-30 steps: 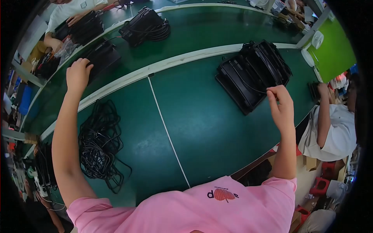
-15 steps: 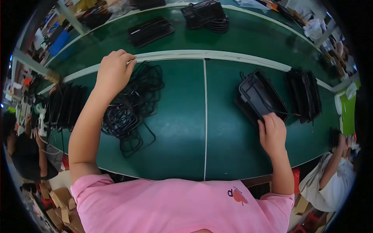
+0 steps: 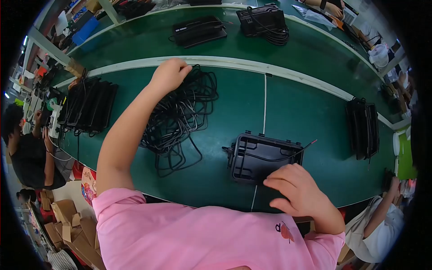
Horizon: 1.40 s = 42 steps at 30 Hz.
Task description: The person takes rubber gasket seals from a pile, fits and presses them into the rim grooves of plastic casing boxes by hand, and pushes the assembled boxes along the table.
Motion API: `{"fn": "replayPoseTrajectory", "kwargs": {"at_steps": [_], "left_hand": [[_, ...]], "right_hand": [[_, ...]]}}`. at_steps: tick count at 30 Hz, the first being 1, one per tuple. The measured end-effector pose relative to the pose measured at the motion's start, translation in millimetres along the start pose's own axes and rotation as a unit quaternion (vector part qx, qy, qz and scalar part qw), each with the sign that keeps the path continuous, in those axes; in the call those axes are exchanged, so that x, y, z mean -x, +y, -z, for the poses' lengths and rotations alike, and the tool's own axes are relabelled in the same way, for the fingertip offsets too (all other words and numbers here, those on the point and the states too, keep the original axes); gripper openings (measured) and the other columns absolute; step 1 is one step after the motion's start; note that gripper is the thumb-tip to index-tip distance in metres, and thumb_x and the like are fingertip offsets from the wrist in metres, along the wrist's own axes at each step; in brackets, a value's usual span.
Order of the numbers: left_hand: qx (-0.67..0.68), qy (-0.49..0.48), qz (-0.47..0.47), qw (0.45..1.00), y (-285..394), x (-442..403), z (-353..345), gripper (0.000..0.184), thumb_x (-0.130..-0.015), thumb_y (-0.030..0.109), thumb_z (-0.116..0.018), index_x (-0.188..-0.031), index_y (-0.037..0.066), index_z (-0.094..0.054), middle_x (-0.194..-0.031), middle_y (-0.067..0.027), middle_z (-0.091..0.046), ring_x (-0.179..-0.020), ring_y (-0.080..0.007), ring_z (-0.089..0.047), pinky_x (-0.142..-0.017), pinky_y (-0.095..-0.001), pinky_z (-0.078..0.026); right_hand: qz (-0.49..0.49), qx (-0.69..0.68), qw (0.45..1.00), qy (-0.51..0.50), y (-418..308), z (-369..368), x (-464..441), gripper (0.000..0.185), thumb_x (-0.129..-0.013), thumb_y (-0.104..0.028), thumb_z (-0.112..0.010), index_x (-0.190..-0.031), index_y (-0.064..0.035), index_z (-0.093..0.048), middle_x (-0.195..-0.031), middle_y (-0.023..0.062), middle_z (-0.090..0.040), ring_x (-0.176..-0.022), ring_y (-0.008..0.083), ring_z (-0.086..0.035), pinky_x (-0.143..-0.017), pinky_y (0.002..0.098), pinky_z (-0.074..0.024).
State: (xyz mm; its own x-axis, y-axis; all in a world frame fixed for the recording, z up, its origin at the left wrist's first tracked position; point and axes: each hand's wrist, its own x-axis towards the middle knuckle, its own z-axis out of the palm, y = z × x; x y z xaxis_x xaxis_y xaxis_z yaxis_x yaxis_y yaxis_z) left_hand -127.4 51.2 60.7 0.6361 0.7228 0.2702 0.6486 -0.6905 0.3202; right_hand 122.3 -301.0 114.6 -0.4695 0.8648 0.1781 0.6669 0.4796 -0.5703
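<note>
An open black box point(image 3: 265, 159) lies on the green table point(image 3: 225, 135), near its front edge, with a thin cable across its inside. My right hand point(image 3: 292, 189) is at the box's lower right side, fingers apart; whether the fingertips touch the rim is unclear. My left hand point(image 3: 170, 74) is over the top of a tangled pile of black cables point(image 3: 175, 121), its fingers bent together. What it may hold is hidden.
Several black boxes stand in rows at the left point(image 3: 92, 105) and the right point(image 3: 363, 128). Beyond the white ledge point(image 3: 225, 63) lie a flat black box point(image 3: 200, 31) and one with coiled cable point(image 3: 262, 21). People sit on both sides; another person's hand shows at the top right.
The view has turned right. The open box has come away from the row at the right, toward me and the table's middle. My left hand has come from the far ledge to the cable pile.
</note>
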Motion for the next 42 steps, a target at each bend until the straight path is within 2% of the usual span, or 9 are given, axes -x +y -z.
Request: {"fn": "replayPoseTrajectory", "kwargs": {"at_steps": [6, 10, 15, 25, 28, 32, 35, 38, 42], "left_hand": [[-0.093, -0.107, 0.120, 0.983, 24, -32, -25, 0.050, -0.089, 0.050, -0.061, -0.079, 0.003, -0.073, -0.081, -0.0179, -0.070, -0.080, -0.0366, -0.068, -0.071, -0.0460, -0.054], [-0.096, 0.022, 0.046, 0.994, 31, -11, -12, 0.037, -0.088, 0.040, -0.065, -0.088, 0.003, -0.065, -0.086, -0.0157, -0.066, -0.084, -0.0358, -0.065, -0.071, -0.0457, -0.053], [-0.054, -0.206, 0.019, 0.977, 102, 94, 47, 0.039, -0.086, 0.041, -0.067, -0.078, 0.003, -0.063, -0.079, -0.0152, -0.064, -0.079, -0.0342, -0.064, -0.069, -0.0448, -0.052], [-0.075, -0.067, -0.086, 0.991, 102, 193, 1, 0.020, -0.080, 0.016, -0.071, -0.085, 0.004, -0.056, -0.084, -0.0092, -0.056, -0.079, -0.0271, -0.059, -0.067, -0.0382, -0.050], [0.279, -0.069, -0.032, 0.957, 101, 169, 47, 0.010, -0.085, -0.007, -0.053, -0.088, 0.003, -0.050, -0.094, -0.0092, -0.055, -0.085, -0.0191, -0.058, -0.080, -0.0288, -0.047], [0.465, 0.039, -0.006, 0.885, 95, 144, 116, 0.013, -0.094, 0.009, -0.046, -0.100, -0.002, -0.050, -0.113, -0.0148, -0.056, -0.095, -0.0206, -0.061, -0.086, -0.0351, -0.050], [0.587, 0.029, -0.068, 0.806, 98, 117, 153, 0.028, -0.095, 0.014, -0.044, -0.110, -0.007, -0.055, -0.113, -0.0186, -0.062, -0.095, -0.0225, -0.064, -0.084, -0.0346, -0.053], [0.637, -0.032, -0.121, 0.761, 112, 94, 164, 0.031, -0.096, 0.019, -0.045, -0.110, -0.007, -0.054, -0.112, -0.0202, -0.062, -0.094, -0.0241, -0.065, -0.083, -0.0363, -0.054], [0.671, -0.104, -0.121, 0.724, 142, 81, 161, 0.027, -0.094, 0.026, -0.053, -0.096, 0.000, -0.047, -0.101, -0.0137, -0.049, -0.083, -0.0203, -0.052, -0.075, -0.0302, -0.047]], "right_hand": [[0.148, -0.572, 0.806, 0.040, -55, -22, -44, 0.037, -0.098, -0.029, -0.057, -0.111, 0.0043, -0.062, -0.111, 0.0168, -0.060, -0.095, 0.0334, -0.061, -0.082, 0.0422, -0.0478], [0.160, -0.573, 0.803, 0.028, -60, -22, -45, 0.034, -0.098, -0.028, -0.057, -0.109, 0.0041, -0.063, -0.108, 0.0166, -0.061, -0.093, 0.0327, -0.061, -0.080, 0.0414, -0.0482], [0.185, -0.564, 0.804, 0.015, -63, -23, -46, 0.031, -0.098, -0.025, -0.056, -0.106, 0.0038, -0.063, -0.105, 0.0163, -0.061, -0.091, 0.0318, -0.061, -0.078, 0.0405, -0.0487], [0.242, -0.517, 0.821, 0.013, -64, -23, -51, 0.025, -0.099, -0.021, -0.055, -0.100, 0.0032, -0.064, -0.099, 0.0157, -0.063, -0.088, 0.0300, -0.062, -0.073, 0.0386, -0.0496], [0.257, -0.498, 0.828, 0.022, -63, -22, -53, 0.024, -0.099, -0.019, -0.055, -0.099, 0.0030, -0.064, -0.097, 0.0155, -0.063, -0.086, 0.0295, -0.062, -0.071, 0.0380, -0.0499], [0.278, -0.473, 0.835, 0.038, -62, -20, -57, 0.022, -0.099, -0.017, -0.055, -0.097, 0.0028, -0.064, -0.094, 0.0153, -0.063, -0.085, 0.0288, -0.062, -0.070, 0.0373, -0.0503], [0.134, -0.214, 0.922, 0.293, -34, -11, -80, 0.039, -0.081, -0.005, -0.074, -0.060, -0.0040, -0.041, -0.065, 0.0072, -0.049, -0.058, 0.0255, -0.046, -0.049, 0.0369, -0.0303], [0.056, -0.202, 0.895, 0.393, 4, -12, -120, 0.030, -0.081, -0.015, -0.079, -0.096, -0.0034, -0.055, -0.101, 0.0100, -0.061, -0.093, 0.0222, -0.058, -0.081, 0.0349, -0.0468], [-0.028, -0.266, 0.924, 0.272, 7, -8, -139, 0.070, -0.084, -0.010, -0.075, -0.144, -0.0065, -0.038, -0.134, 0.0101, -0.055, -0.130, 0.0214, -0.047, -0.109, 0.0371, -0.0324]]}}
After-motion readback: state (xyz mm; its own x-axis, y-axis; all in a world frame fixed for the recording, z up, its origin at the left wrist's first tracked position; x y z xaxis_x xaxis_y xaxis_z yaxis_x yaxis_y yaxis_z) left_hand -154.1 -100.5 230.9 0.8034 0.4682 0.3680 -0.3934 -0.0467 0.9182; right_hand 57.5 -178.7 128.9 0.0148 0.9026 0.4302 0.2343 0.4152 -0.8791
